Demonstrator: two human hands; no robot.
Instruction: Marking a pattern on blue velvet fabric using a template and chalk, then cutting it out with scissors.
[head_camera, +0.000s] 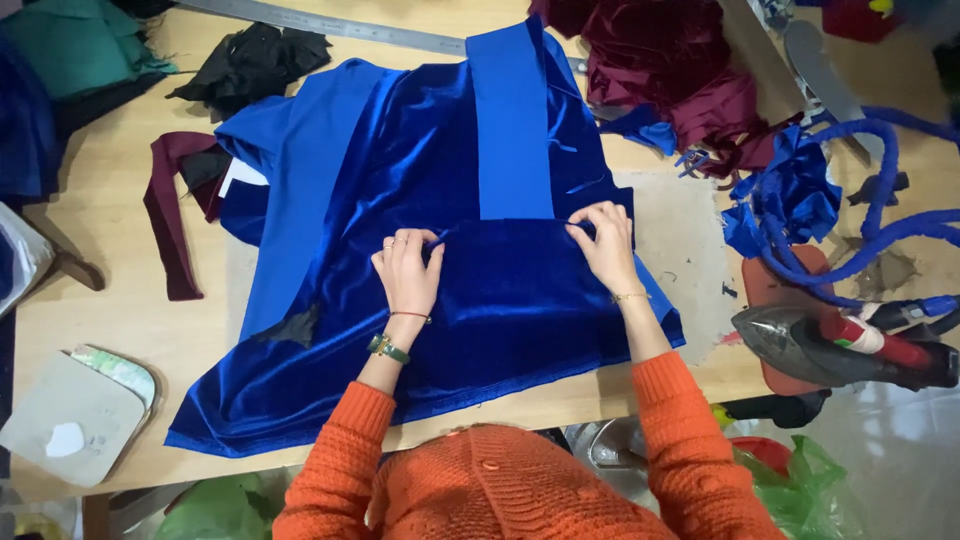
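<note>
Wooden worktable (110, 270), blue velvet garment (480, 300) spread flat — left hand (408, 275), right hand (605, 245), fingers pinching its fold

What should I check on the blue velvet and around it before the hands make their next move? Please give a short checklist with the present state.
1. Left hand pinches the fold of the blue velvet: ok.
2. Right hand holds the same fold: ok.
3. Matte blue strip meets the fold squarely: cannot tell.
4. Iron stays off the velvet, on its red mat: ok.
5. Dark scrap lies on the velvet: not ok.
</note>
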